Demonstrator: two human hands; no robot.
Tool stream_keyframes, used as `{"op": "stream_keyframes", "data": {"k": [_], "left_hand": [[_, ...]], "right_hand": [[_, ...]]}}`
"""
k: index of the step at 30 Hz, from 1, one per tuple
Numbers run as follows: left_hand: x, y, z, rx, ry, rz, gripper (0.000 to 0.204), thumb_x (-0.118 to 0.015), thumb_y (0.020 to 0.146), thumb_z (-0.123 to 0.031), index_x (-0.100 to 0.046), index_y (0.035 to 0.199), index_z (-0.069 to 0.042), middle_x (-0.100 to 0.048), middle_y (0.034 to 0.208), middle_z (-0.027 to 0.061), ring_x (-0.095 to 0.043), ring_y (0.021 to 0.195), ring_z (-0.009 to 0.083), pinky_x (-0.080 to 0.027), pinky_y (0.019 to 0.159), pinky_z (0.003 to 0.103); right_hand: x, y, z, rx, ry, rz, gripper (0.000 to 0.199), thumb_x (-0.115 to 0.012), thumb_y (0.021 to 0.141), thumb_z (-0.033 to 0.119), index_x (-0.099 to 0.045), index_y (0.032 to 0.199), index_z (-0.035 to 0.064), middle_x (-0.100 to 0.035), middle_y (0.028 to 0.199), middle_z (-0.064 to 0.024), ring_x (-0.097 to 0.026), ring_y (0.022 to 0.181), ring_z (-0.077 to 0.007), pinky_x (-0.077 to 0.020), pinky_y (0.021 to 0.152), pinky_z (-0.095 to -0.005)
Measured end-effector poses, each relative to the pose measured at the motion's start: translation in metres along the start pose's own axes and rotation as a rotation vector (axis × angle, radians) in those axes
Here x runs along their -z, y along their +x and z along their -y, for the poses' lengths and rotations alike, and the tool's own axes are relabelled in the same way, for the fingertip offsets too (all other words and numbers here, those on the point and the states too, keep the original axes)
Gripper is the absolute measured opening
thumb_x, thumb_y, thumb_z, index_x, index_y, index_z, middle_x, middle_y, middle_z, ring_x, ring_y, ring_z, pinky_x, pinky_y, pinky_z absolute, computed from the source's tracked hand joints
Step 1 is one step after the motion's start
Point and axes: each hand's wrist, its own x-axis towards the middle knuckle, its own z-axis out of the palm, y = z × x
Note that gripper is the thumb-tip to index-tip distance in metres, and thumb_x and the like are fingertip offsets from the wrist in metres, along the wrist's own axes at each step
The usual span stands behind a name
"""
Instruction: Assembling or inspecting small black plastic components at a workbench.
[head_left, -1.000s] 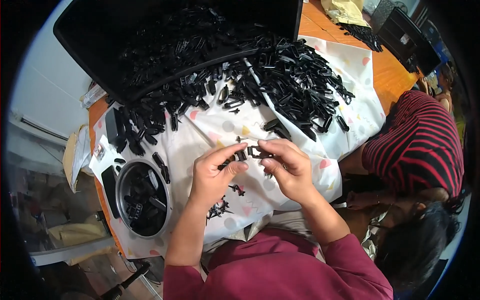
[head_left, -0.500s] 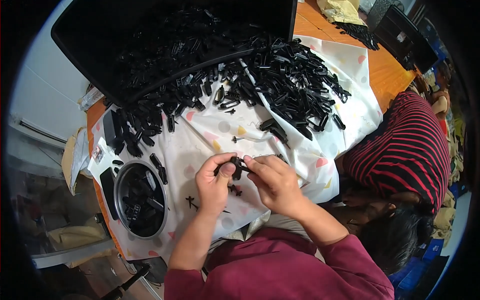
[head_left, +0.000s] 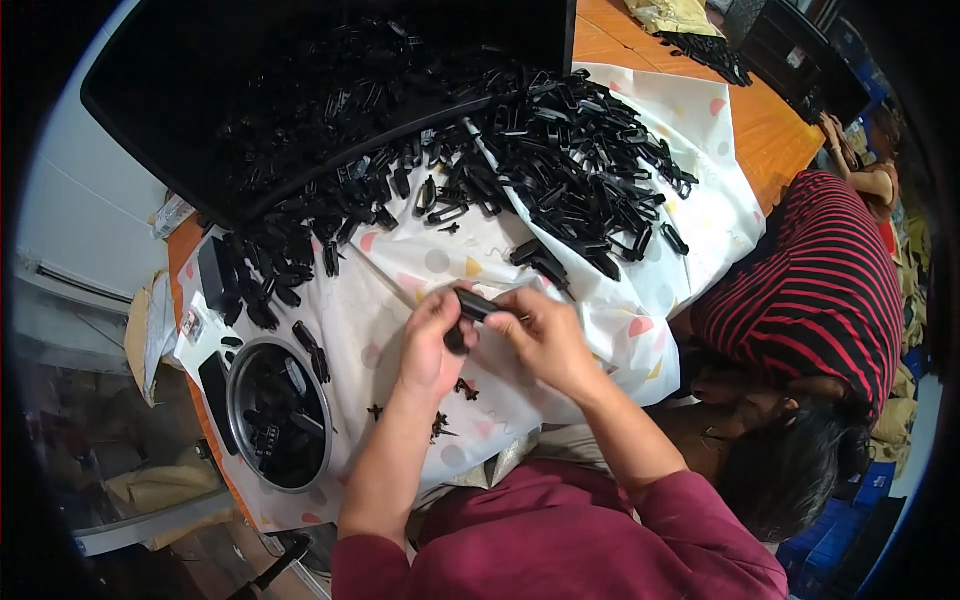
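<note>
Over the patterned cloth point(head_left: 400, 350), both hands hold a smooth, oblong black plastic part point(head_left: 478, 304) between them. My left hand point(head_left: 432, 345) grips its left end with closed fingers, and another dark piece point(head_left: 457, 340) shows against that palm. The fingertips of my right hand point(head_left: 545, 340) pinch the other end. What the part is exactly cannot be made out. Just below the hands lie several small black pieces point(head_left: 466, 389) with thin prongs. Beyond them spreads a large heap of black plastic parts point(head_left: 600, 165).
A big black bin point(head_left: 400, 135) lies tipped toward me, full of similar parts. At the left stands a round metal-rimmed bowl point(head_left: 326, 440) of black pieces, beside a dark flat slab point(head_left: 215, 395). On my right, a person in a striped shirt point(head_left: 810, 280) leans close to the table.
The oblong part now lies lengthwise between my hands, where a small dark piece was held before. The small thin piece on the cloth beyond my hands no longer shows. The view has shifted slightly.
</note>
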Motion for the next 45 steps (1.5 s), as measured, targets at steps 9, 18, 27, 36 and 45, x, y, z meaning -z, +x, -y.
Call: {"op": "stream_keyframes", "data": {"k": [9, 18, 27, 36, 45], "left_hand": [[-0.003, 0.123, -0.038, -0.744, 2.067, -0.129, 0.023, -0.055, 0.076, -0.015, -0.060, 0.099, -0.013, -0.057, 0.098, 0.0091, -0.060, 0.076, 0.0283, -0.048, 0.065, 0.035], [-0.014, 0.146, -0.055, -0.669, 2.433, 0.036, 0.019, -0.054, 0.074, -0.012, -0.058, 0.092, -0.010, -0.058, 0.095, 0.0074, -0.060, 0.078, 0.0263, -0.048, 0.065, 0.035], [-0.049, 0.013, -0.001, -0.268, 0.582, -0.010, 0.033, -0.061, 0.079, -0.006, -0.051, 0.109, 0.002, -0.058, 0.084, 0.0026, -0.052, 0.075, 0.0085, -0.041, 0.060, 0.019], [-0.048, -0.018, -0.006, -0.352, 0.669, 0.013, 0.028, -0.064, 0.078, -0.008, -0.058, 0.104, 0.001, -0.060, 0.090, 0.0013, -0.051, 0.075, 0.0059, -0.041, 0.068, 0.018], [-0.047, -0.041, -0.022, -0.412, 0.722, 0.010, 0.024, -0.065, 0.076, -0.007, -0.059, 0.098, 0.001, -0.058, 0.086, 0.0014, -0.044, 0.062, 0.0035, -0.037, 0.056, 0.017]], "right_hand": [[0.016, 0.027, -0.048, 0.186, -0.910, -0.269, 0.021, -0.057, 0.065, 0.006, -0.054, 0.085, 0.0021, -0.052, 0.073, -0.0104, -0.052, 0.072, -0.0270, -0.0444, 0.061, -0.0346], [0.014, 0.020, -0.045, 0.123, -0.236, -0.279, 0.027, -0.052, 0.069, -0.006, -0.052, 0.095, 0.0005, -0.055, 0.079, -0.0109, -0.056, 0.071, -0.0202, -0.0462, 0.062, -0.0283], [0.007, 0.022, -0.022, 0.376, -0.005, -0.426, 0.035, -0.046, 0.074, -0.011, -0.054, 0.105, 0.0018, -0.055, 0.083, -0.0090, -0.054, 0.068, -0.0134, -0.0433, 0.057, -0.0237], [0.016, -0.007, 0.001, 0.288, 0.371, -0.200, 0.033, -0.050, 0.083, -0.003, -0.052, 0.115, 0.0019, -0.052, 0.102, -0.0097, -0.054, 0.065, -0.0087, -0.0449, 0.051, -0.0180], [0.034, -0.021, 0.014, 0.610, -0.157, -0.180, 0.031, -0.062, 0.070, -0.006, -0.060, 0.100, 0.0012, -0.060, 0.087, -0.0117, -0.058, 0.070, -0.0205, -0.0459, 0.059, -0.0273]]}}
